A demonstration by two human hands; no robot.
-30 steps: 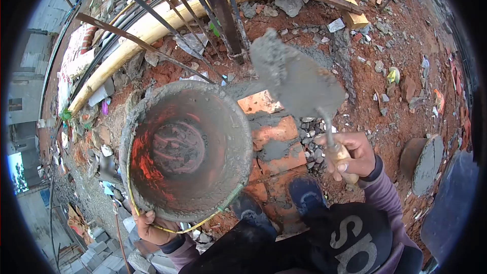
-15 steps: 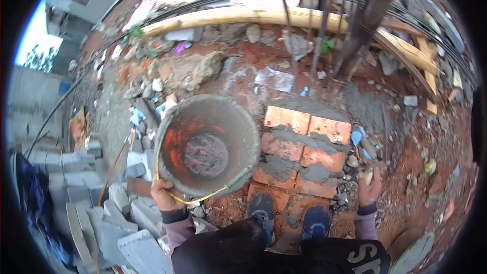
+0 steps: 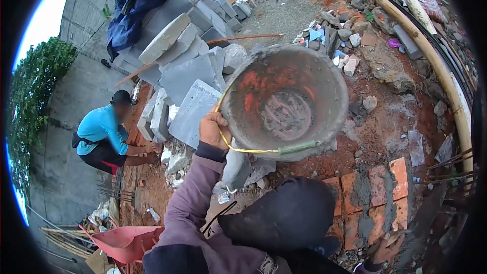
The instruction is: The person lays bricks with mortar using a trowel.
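My left hand (image 3: pixel 212 129) grips the rim of a mortar-crusted bucket (image 3: pixel 286 99) with a red inside and a yellow wire handle, holding it up over the rubble. The bucket looks nearly empty, with a film of cement on its bottom. My right hand (image 3: pixel 386 247) sits low at the bottom right, holding a wooden trowel handle; the grey blade (image 3: pixel 423 215) reaches up beside the laid red bricks (image 3: pixel 378 193) with wet mortar in the joints. My purple sleeve and dark clothing fill the lower middle.
A stack of grey concrete blocks (image 3: pixel 187 66) lies left of the bucket under a blue tarp (image 3: pixel 134 7). A person in a blue shirt (image 3: pixel 104 132) crouches at the left. A bamboo pole (image 3: pixel 439 71) runs down the right. Loose stones and red soil surround everything.
The view has swung left, away from the rebar column toward the block pile. The bucket has come up and to the right in my left hand. The trowel hand has dropped to the frame's bottom edge.
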